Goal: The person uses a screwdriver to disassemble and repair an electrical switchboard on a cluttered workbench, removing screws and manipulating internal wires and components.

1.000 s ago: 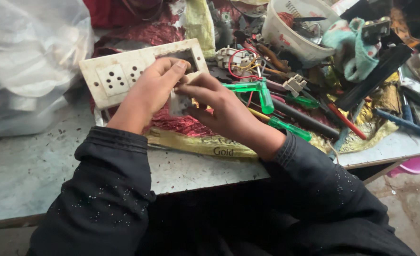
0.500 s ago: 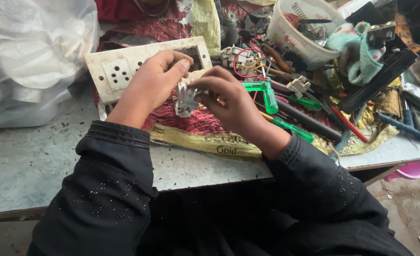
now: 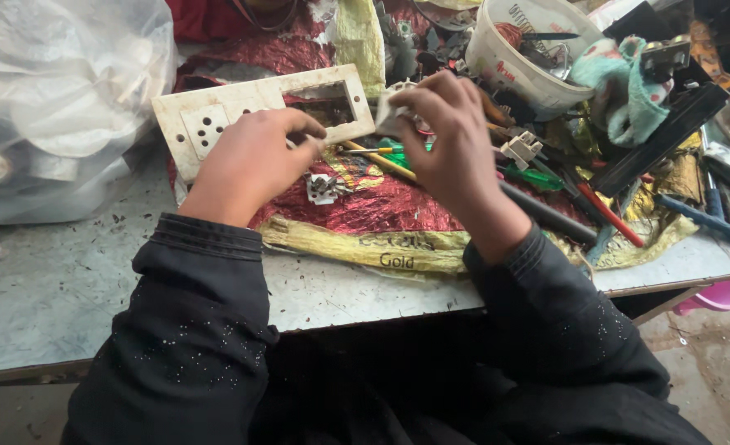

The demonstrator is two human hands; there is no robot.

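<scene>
Head view. The left hand (image 3: 250, 161) rests palm-down on a cream switch plate (image 3: 217, 115), its fingers curled over the plate's lower edge beside the rectangular cut-out; whether it grips the plate cannot be told. The right hand (image 3: 447, 136) is raised just right of the plate, its thumb and fingers pinched shut on a small white switch module (image 3: 388, 107). Between and slightly below the two hands a second small white part (image 3: 324, 188) lies on a red foil wrapper (image 3: 381, 206) with a yellow edge. Right of the right hand lie screwdrivers (image 3: 546, 177) and other tools, with a white tub (image 3: 513, 62) beyond them. Left of the left hand sits a clear plastic bag (image 3: 60, 99). All rest on a grey table (image 3: 52, 280).
</scene>
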